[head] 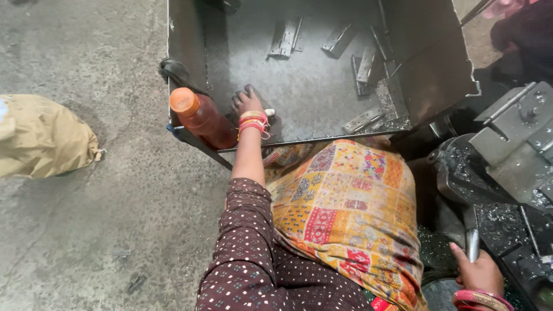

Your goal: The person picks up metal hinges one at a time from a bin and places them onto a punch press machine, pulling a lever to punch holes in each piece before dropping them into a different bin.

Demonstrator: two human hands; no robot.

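Head view: flat grey metal hinges (284, 39)

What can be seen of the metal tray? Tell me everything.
The tray is a shallow, dull grey sheet-metal box with upright walls and a worn, smudged floor. Its right wall has a ragged corner. It sits on the concrete floor in front of the person's knees. Flat metal hinges lie scattered over its far and right parts. The left hand reaches into its near left corner, beside an orange-capped bottle.
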